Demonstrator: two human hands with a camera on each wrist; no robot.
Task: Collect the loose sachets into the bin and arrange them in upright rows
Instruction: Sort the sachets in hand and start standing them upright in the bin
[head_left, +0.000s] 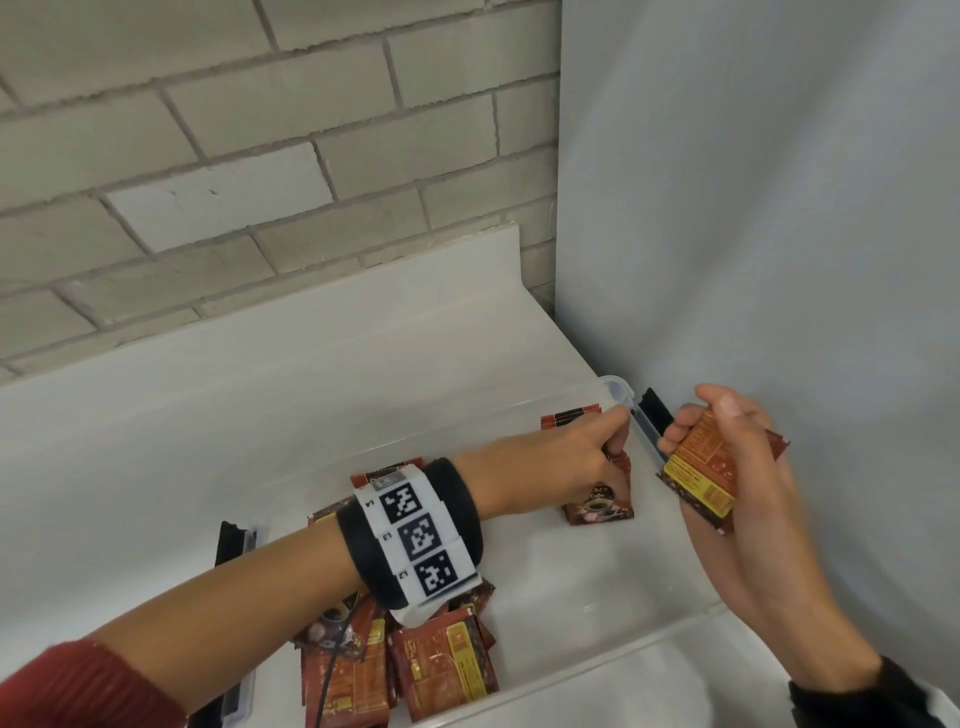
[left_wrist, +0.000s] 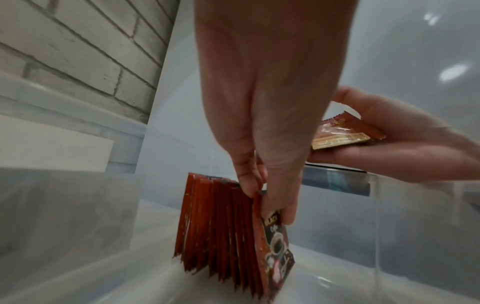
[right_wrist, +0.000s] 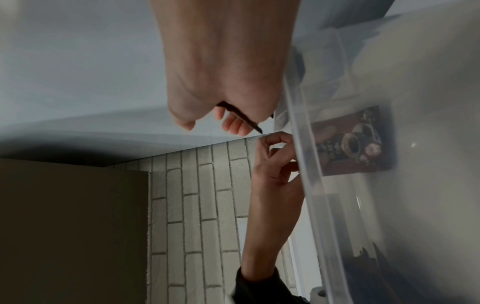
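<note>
A clear plastic bin stands on a white counter. In its far right corner is an upright row of red-brown coffee sachets. My left hand reaches across the bin and pinches the top of the row's front sachet between thumb and fingers. That front sachet faces me. My right hand hovers just outside the bin's right wall and grips a small stack of sachets, label side up. Several loose sachets lie flat in the near left of the bin, partly under my left wrist.
Black latches sit on the bin's right end and left end. A pale brick wall runs behind the counter and a smooth grey panel closes the right side. The bin floor between row and pile is bare.
</note>
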